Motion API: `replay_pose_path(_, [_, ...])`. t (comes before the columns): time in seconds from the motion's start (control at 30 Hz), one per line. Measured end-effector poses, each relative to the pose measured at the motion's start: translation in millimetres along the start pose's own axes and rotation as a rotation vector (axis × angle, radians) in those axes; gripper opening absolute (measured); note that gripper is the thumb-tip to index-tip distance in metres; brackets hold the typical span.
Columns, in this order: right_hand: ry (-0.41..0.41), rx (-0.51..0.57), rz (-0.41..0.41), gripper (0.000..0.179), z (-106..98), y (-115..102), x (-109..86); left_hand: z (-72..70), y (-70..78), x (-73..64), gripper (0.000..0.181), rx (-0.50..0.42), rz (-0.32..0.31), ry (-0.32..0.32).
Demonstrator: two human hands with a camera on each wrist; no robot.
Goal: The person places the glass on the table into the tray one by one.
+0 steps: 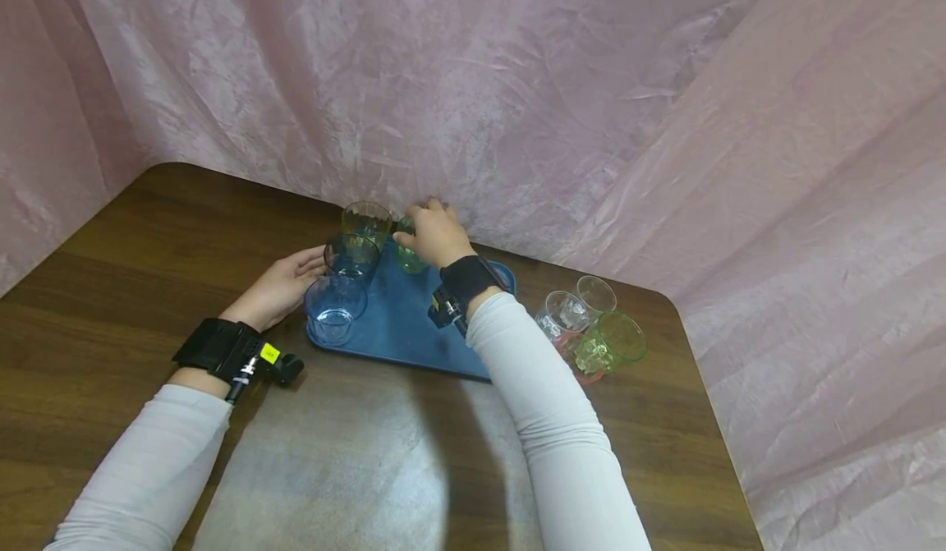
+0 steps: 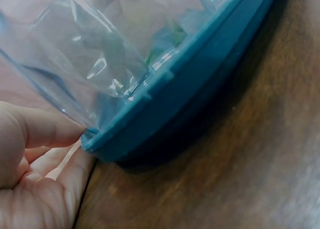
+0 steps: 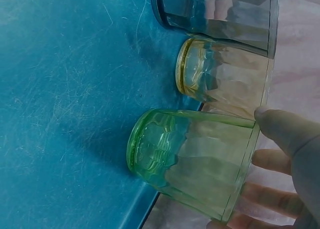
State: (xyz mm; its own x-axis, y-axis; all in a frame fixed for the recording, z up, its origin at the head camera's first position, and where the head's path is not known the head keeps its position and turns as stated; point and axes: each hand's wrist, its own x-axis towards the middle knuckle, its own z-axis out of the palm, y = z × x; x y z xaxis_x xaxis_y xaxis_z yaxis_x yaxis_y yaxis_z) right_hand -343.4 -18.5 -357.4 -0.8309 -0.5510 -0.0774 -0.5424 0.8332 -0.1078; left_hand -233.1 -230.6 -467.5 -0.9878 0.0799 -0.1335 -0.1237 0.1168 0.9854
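Note:
My right hand [image 1: 441,236] pinches the rim of a green clear cup [image 3: 190,161], thumb on one side and fingers on the other, at the back of the blue tray [image 1: 414,321]. Whether the cup's base touches the tray I cannot tell. Beside it, a yellowish cup [image 1: 367,216], a dark grey-blue cup [image 1: 353,257] and a light blue cup [image 1: 335,309] line the tray's left side. My left hand [image 1: 277,288] is at that side, fingers fairly straight. In the left wrist view the thumb [image 2: 55,131] touches the tray's rim, close to a cup.
Right of the tray, a group of cups stands on the wooden table [image 1: 680,420]: clear ones [image 1: 567,311], a green one [image 1: 621,337] and a reddish one [image 1: 590,377] partly hidden. A translucent sheet [image 1: 332,461] lies in front. Pink curtains [image 1: 473,83] hang behind.

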Motion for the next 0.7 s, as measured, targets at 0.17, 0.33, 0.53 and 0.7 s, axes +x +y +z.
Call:
replay_pose_path(0.17, [0.008, 0.018, 0.001, 0.054, 1.2, 2.6, -1.5, 1.1, 0.7, 0.9, 0.054, -0.012, -0.007, -0.007])
replay_pose_path(0.33, [-0.006, 0.032, 0.005, 0.055, -0.9, 3.8, -2.7, 1.4, 0.4, 1.9, 0.054, -0.010, -0.005, -0.006])
replay_pose_path(0.53, [-0.018, 0.047, 0.001, 0.055, -5.1, 6.7, -3.8, 1.2, -1.8, 2.9, 0.055, -0.005, 0.016, -0.002])
replay_pose_path(0.7, [-0.027, 0.043, -0.005, 0.055, -8.3, 10.4, -4.6, 0.0, -4.3, 3.4, 0.054, 0.001, 0.033, 0.004])
